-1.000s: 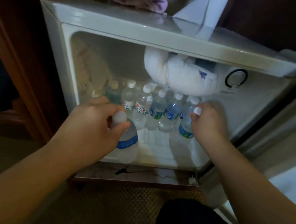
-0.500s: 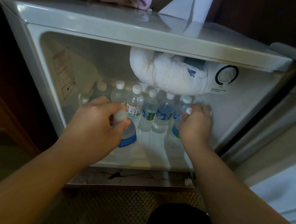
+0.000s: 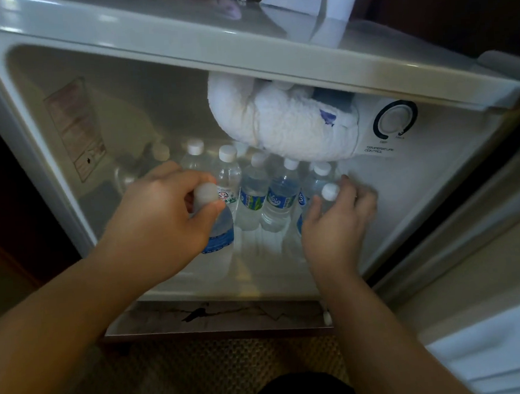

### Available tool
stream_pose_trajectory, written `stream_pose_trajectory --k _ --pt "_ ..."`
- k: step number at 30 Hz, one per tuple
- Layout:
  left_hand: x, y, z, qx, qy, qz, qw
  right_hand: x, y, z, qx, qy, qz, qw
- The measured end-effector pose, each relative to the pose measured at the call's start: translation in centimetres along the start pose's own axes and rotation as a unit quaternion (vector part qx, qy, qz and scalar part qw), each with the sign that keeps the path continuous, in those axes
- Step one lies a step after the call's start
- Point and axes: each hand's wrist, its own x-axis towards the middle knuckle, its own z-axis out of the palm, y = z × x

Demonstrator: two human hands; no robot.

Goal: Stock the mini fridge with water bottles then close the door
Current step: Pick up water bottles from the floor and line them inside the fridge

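1. My left hand [image 3: 158, 216] gripped a bottle [image 3: 216, 230] by the neck, near the fridge floor's [image 3: 258, 277] front edge.
2. My right hand [image 3: 335, 219] curled round another bottle [image 3: 329, 192] at the right wall.
3. Risk noted: nudging the back row [image 3: 252, 188] over.

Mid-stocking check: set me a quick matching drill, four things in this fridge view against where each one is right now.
Things:
1. left hand
2. right hand
3. white towel
4. temperature dial

Places:
A. on the fridge's right inner wall
B. grips a bottle by the right wall
C. bunched under the fridge ceiling
D. grips a blue-label bottle at the front left

Pairs: 1-D, 2-B, 3-C, 4-A
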Motion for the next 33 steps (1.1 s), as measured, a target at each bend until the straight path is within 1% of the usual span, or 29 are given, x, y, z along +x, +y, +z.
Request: stream_pose_trajectory --k 2,3,4,5,7,8,9,11,14,21,29,33 --pt "0.7 0.4 1.0 -0.011 -0.002 0.003 1.000 -2.9 -0.2 -0.8 0.034 -0.010 0.008 0.999" --pt "1.1 0.6 1.4 -0.016 -0.002 0.002 1.000 -4.8 0.0 -1.2 0.044 -0.034 -0.002 0.998" --pt "1.4 0.8 1.9 -0.018 -0.003 0.002 1.000 -6.8 0.4 -1.4 0.037 -0.078 -0.015 0.996" --pt "1.8 1.0 2.5 -0.019 -0.005 0.002 1.000 -8.8 1.2 -1.3 0.011 -0.140 -0.031 0.990" --pt "2.3 1.2 3.7 -0.029 -0.018 0.003 0.999 -12.1 3.7 0.0 -0.052 -0.283 -0.052 0.956" --pt "2.6 1.2 4.4 -0.032 -0.026 0.008 0.999 -13.3 4.8 0.8 -0.081 -0.339 -0.054 0.936" --pt "2.8 1.1 5.1 -0.034 -0.033 0.017 0.999 -14.3 5.9 1.5 -0.109 -0.370 -0.066 0.920" --pt "3.1 0.9 6.5 -0.042 -0.046 0.030 0.998 -15.4 7.3 2.4 -0.145 -0.386 -0.115 0.904" --pt "3.6 0.8 8.4 -0.048 -0.050 0.036 0.997 -16.0 8.5 2.7 -0.147 -0.379 -0.152 0.901" --pt "5.0 1.8 12.2 -0.032 -0.057 0.052 0.997 -15.8 8.4 2.3 -0.143 -0.400 -0.145 0.894" --pt "6.7 2.5 14.0 -0.019 -0.085 0.026 0.996 -15.7 8.0 2.3 -0.151 -0.417 -0.137 0.886" --pt "7.4 2.9 14.1 -0.017 -0.105 -0.011 0.994 -15.6 7.9 2.1 -0.160 -0.428 -0.133 0.880"
